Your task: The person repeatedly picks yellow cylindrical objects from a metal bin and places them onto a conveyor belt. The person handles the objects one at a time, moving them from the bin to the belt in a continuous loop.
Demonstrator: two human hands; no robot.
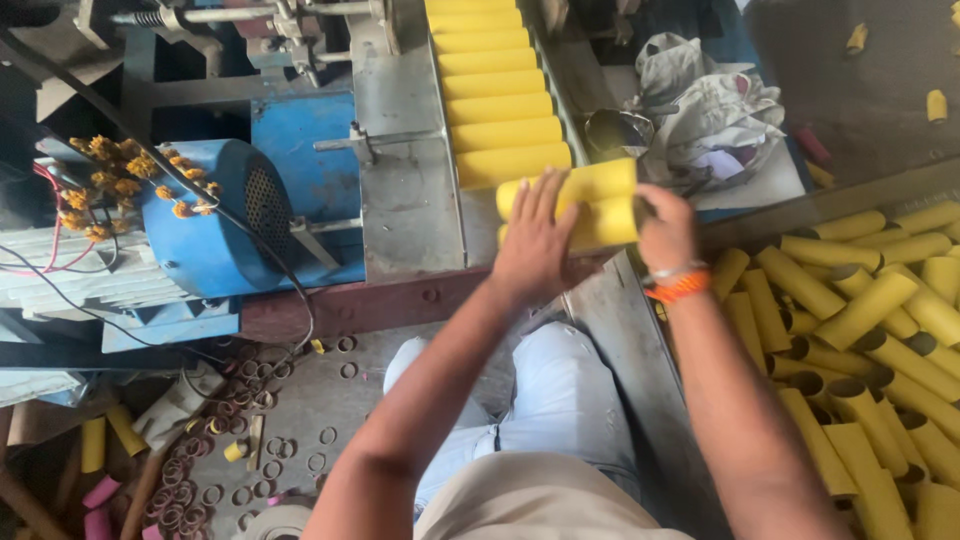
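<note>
My left hand point(535, 240) lies flat, fingers spread, against the left ends of two yellow cardboard tubes point(600, 205) stacked one above the other. My right hand point(665, 232) presses on their right ends, an orange thread band at its wrist. The two tubes are clamped between both palms at the near end of a metal chute point(410, 170). A row of several more yellow tubes point(500, 100) lies side by side in the chute just beyond them.
A bin point(640, 330) at the right holds several loose yellow tubes point(870, 330). A blue motor point(215, 225) with black cables sits at the left. Grey rags point(710, 110) lie behind the chute. Cardboard rings point(200, 470) and short tubes litter the floor by my knees.
</note>
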